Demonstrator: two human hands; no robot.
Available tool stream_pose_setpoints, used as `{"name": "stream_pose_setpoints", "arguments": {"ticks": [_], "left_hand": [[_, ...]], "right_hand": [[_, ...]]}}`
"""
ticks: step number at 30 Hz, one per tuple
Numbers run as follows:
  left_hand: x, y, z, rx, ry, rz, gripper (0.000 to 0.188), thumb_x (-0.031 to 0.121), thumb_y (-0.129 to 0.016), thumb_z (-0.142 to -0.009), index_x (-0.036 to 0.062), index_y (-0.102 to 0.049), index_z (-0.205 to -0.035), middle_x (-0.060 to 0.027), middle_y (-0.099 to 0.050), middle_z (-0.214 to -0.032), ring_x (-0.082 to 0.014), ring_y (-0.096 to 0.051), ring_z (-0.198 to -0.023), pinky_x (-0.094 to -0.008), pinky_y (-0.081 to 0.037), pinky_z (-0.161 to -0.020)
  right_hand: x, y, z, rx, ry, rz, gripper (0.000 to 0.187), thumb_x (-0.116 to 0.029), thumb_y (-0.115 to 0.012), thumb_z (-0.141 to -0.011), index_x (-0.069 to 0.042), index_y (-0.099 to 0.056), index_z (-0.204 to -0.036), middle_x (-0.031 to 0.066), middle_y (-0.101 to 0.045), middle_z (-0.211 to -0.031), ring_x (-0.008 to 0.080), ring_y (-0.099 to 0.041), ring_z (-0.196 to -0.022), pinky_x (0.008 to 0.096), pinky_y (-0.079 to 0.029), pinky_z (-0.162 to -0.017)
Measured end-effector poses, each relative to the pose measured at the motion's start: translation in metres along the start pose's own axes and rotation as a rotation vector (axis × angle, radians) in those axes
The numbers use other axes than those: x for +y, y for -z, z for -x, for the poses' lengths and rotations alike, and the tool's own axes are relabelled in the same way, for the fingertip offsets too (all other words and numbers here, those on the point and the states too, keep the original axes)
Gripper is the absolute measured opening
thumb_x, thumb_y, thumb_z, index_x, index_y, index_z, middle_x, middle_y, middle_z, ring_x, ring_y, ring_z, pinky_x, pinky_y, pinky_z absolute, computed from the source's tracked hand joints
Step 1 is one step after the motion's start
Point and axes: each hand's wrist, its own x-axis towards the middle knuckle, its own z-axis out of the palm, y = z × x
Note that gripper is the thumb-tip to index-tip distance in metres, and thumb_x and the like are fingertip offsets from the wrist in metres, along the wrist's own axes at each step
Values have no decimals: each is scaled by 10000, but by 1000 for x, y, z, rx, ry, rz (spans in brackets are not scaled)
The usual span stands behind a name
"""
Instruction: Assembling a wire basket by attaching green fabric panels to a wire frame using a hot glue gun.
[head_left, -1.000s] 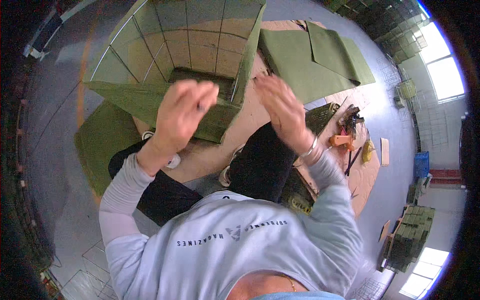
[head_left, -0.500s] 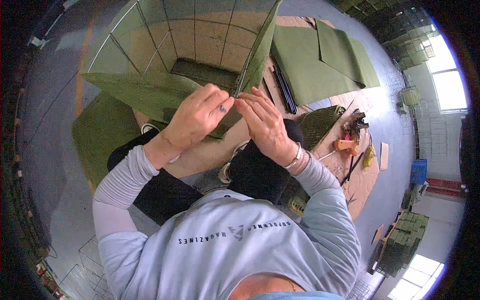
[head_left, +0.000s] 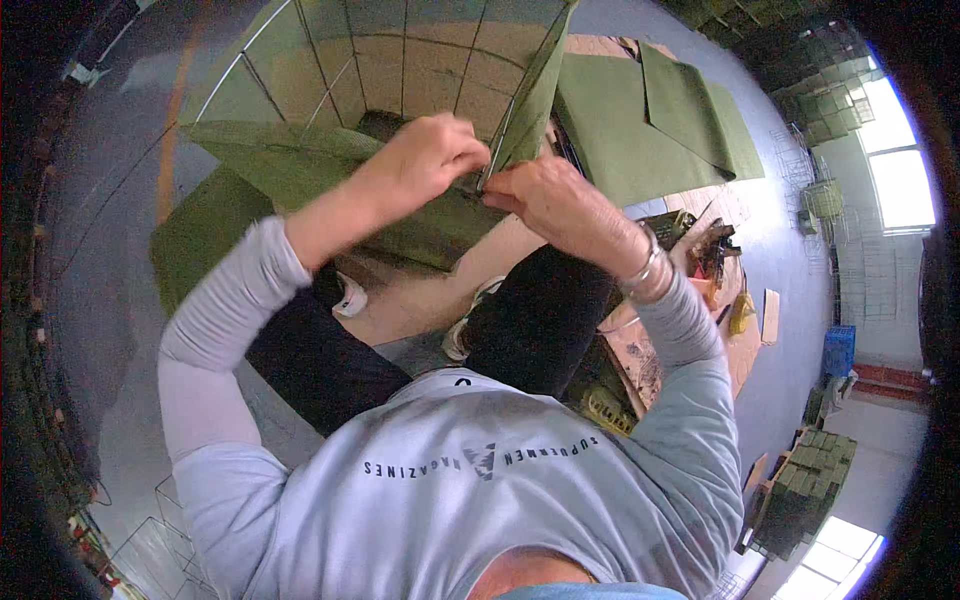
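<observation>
A metal wire frame [head_left: 405,62] with green fabric panels stands in front of my knees, its open side toward me. My right hand [head_left: 575,205] has its thumb and fingers pinched on the near corner of the frame, where a wire and the fabric edge [head_left: 530,110] meet. A little to the left and higher, my left hand [head_left: 428,155] is closed, its fingertips pressed together close to that wire. What those fingertips hold, if anything, is too small to make out. A loose green panel [head_left: 285,165] sags below my left wrist.
Flat green fabric sheets [head_left: 630,130] lie on cardboard to the right. Tools and a yellow item [head_left: 740,312] rest on the cardboard [head_left: 745,365] beside my right forearm. A blue crate [head_left: 838,347] and stacked green bundles [head_left: 805,490] stand farther right.
My left hand has drawn up and away from my right hand, opening a gap between them. My right hand has shifted slightly right, still at the corner. The frame has moved a little right.
</observation>
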Motion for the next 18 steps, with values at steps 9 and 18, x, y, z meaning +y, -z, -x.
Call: {"name": "stream_pose_setpoints", "arguments": {"ticks": [9, 18], "left_hand": [[-18, -44, 65, 767, -380, -803, 355, 65, -628, -703, -31, -587, -1042, -78, -540, -1051, -241, -526, -960, -341, -480, -804], [-21, -20, 37, 635, -408, -548, 177, 60, -599, -695, -16, -598, -855, -77, -508, -835, -237, -504, -837, -319, -464, -706]], "right_hand": [[-47, -79, -8, 674, 100, 242, 406, -65, -534, -756, 81, -517, -1135, 196, -558, -1134, 324, -521, -1113, 415, -412, -958], [-29, -72, -22, 707, 15, 169, 251, 18, -573, -735, 40, -549, -983, 141, -618, -941, 274, -619, -868, 353, -497, -750]]}}
